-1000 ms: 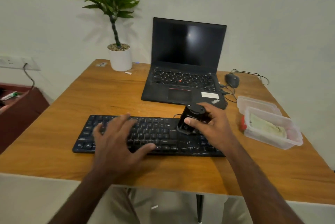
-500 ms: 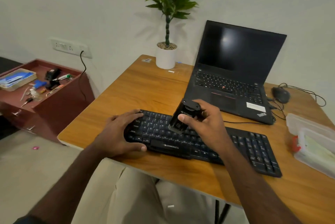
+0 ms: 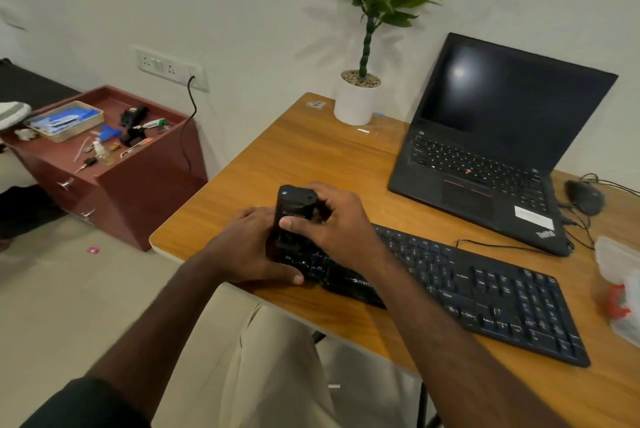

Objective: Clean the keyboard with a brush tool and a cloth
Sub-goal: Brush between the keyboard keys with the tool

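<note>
Brush tool (image 3: 292, 216) stands on the keyboard (image 3: 485, 292), at its left end, right hand (image 3: 332, 223) curled round it, left hand (image 3: 249, 247) just beside pinning the edge. Best bet: short light strokes, bristles between keys.

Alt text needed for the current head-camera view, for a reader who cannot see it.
A right hand grips a chunky black brush tool upright over the left end of a flat black plastic keyboard, which the left hand steadies on a wooden desk; behind it stand an open black laptop and a white-potted plant.
</note>
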Available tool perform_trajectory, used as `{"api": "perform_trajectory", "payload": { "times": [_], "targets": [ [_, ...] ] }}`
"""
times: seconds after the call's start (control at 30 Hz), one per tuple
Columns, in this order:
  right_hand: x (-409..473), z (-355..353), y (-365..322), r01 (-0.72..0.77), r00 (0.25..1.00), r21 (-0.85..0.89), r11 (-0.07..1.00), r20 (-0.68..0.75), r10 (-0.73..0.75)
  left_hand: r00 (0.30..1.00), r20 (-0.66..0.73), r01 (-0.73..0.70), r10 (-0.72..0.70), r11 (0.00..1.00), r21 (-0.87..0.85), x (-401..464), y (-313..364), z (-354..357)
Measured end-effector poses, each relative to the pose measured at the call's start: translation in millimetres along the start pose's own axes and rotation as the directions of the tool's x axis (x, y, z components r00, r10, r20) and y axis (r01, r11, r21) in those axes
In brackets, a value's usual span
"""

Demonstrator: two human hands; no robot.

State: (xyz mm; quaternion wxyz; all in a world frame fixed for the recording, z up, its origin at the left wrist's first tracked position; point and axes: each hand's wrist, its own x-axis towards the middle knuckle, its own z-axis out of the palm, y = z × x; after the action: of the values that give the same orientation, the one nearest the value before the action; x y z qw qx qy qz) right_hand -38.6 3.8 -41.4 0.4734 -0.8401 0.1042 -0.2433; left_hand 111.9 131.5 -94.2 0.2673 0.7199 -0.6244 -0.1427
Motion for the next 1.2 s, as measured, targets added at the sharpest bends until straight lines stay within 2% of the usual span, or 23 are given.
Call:
{"api": "perform_trajectory", "payload": {
  "times": [0.1,0.23,0.3,0.5,0.7,0.83,1.03,1.2],
  "targets": [
    [0,-3,5,-0.04,0.998,-0.034,0.999,0.056,0.042,1.0,-0.019,-0.003,0.003,1.0,0.018,1,-3,2],
    [-2,-31,7,-0.125,0.981,-0.089,0.988,0.137,0.137,0.999,0.022,0.026,-0.027,0.998,0.058,2,-6,3],
    [-2,-42,6,-0.149,0.973,-0.066,0.987,0.17,0.159,0.998,0.032,0.042,-0.045,0.996,0.076,2,-6,2],
    [3,-19,-4,-0.085,0.995,0.005,0.996,0.061,0.085,0.999,-0.016,0.036,-0.035,0.999,0.039,1,0,3],
    [-3,-36,2,-0.135,0.975,-0.1,0.986,0.162,0.15,0.998,0.006,0.063,-0.064,0.995,0.075,1,2,2],
    [-15,-70,1,-0.175,0.959,-0.082,0.981,0.21,0.189,0.997,0.019,0.076,-0.077,0.994,0.08,1,4,1],
    [-17,-57,0,-0.079,0.996,0.06,0.995,0.057,0.076,0.995,0.036,0.093,-0.096,0.992,0.089,0,10,-1],
    [-20,-51,5,-0.104,0.989,-0.007,0.995,0.101,0.104,0.993,0.045,0.103,-0.107,0.992,0.078,0,11,-1]
  ]
}}
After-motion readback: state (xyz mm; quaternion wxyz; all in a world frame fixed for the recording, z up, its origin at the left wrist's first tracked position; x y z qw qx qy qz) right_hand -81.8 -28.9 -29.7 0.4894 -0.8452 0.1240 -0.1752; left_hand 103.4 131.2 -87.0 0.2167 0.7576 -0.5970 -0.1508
